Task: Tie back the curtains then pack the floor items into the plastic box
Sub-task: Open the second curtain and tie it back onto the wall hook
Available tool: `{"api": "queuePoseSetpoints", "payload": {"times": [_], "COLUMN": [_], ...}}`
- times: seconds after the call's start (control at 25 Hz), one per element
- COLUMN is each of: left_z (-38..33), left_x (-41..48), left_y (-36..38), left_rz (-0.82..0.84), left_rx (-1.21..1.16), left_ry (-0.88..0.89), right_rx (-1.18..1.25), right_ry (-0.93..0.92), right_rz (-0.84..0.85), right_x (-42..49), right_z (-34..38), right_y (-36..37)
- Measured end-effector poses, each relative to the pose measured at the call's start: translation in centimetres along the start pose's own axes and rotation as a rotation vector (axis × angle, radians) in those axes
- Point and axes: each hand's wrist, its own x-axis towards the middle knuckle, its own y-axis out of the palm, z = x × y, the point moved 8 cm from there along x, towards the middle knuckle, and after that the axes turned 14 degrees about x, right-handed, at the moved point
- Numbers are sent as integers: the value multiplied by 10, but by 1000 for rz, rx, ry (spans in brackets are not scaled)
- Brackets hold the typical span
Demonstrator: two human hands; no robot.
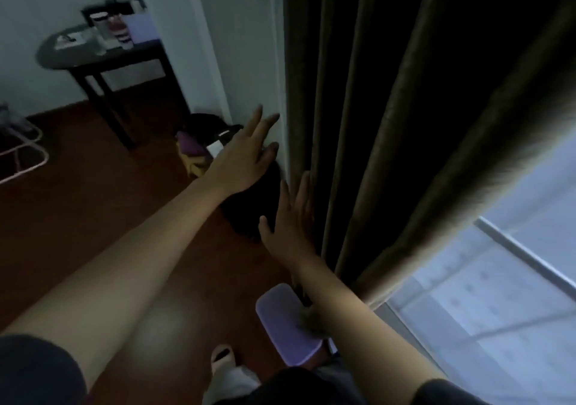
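Observation:
A dark, heavy curtain [389, 124] hangs in thick folds on the right, bunched beside the white wall edge. My left hand [246, 152] reaches forward with fingers spread, near the wall corner just left of the curtain, holding nothing. Lower down, my right hand [290, 220] lies flat with fingers extended against the curtain's left edge. A purple plastic lid or box [286, 326] rests on the floor under my right forearm. A black item [249, 211] and a purple and yellow pile [193, 152] lie on the floor by the wall.
A dark side table [103, 58] with cups and small items stands at the back left. A pink rack [21, 155] is at the left edge. The bright window [498, 280] shows at lower right. The floor is dark red wood.

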Motion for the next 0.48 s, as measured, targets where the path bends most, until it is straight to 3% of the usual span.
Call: {"api": "queuePoseSetpoints", "payload": {"times": [0.28,0.4,0.48], "left_z": [-3,-4,-10], "left_x": [83,89,91], "left_y": [20,19,19], "left_rz": [-147,-185,-195], "left_rx": [-287,-376,-428], "left_ry": [415,475,537], "right_rx": [-56,-209,-178], "right_ry": [263,391,460], "right_rz": [-456,-479,-542], "right_x": [45,48,50], "right_z": [-1,-2,-5], "right_y": [7,9,-2]}}
